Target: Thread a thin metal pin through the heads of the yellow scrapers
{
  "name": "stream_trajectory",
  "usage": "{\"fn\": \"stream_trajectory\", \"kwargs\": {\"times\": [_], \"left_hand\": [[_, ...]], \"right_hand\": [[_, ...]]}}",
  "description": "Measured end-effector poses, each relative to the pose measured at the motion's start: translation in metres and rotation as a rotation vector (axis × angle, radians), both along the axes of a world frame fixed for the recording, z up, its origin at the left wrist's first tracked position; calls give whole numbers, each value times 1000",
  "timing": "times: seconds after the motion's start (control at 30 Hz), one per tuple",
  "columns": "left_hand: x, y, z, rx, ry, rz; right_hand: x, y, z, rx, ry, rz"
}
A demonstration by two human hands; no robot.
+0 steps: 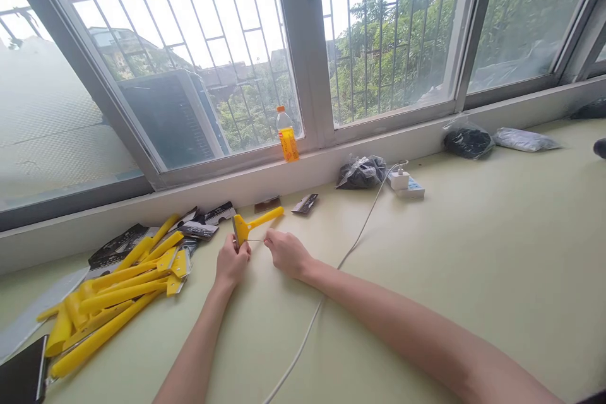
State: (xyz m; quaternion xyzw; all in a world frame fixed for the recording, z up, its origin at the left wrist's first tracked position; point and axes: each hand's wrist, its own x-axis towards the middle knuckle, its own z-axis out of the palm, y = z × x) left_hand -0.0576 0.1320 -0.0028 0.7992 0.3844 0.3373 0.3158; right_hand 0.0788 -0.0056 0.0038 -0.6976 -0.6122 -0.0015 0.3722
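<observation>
Several scrapers (123, 295) heaped near left hand (231, 263); cable (298, 354) under right arm (388, 314).

Left arm (201, 334) and right arm (392, 312) converge — left fingers (243, 250) pinched, right fingers (272, 242) curled just beside them.

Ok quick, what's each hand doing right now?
Left hand: closed, holding a yellow scraper by its head.
Right hand: closed, holding a thin-shafted tool, maybe a screwdriver, pointed at the scraper.
</observation>
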Motion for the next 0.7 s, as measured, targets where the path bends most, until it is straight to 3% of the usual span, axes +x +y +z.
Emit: {"fn": "stream_trajectory", "kwargs": {"times": [0.37, 0.7], "left_hand": [[0, 3, -2, 47, 16, -3], [0, -4, 2, 71, 21, -26]], "right_hand": [[1, -3, 4, -29, 12, -3], [-3, -6, 8, -105, -116, -77]]}}
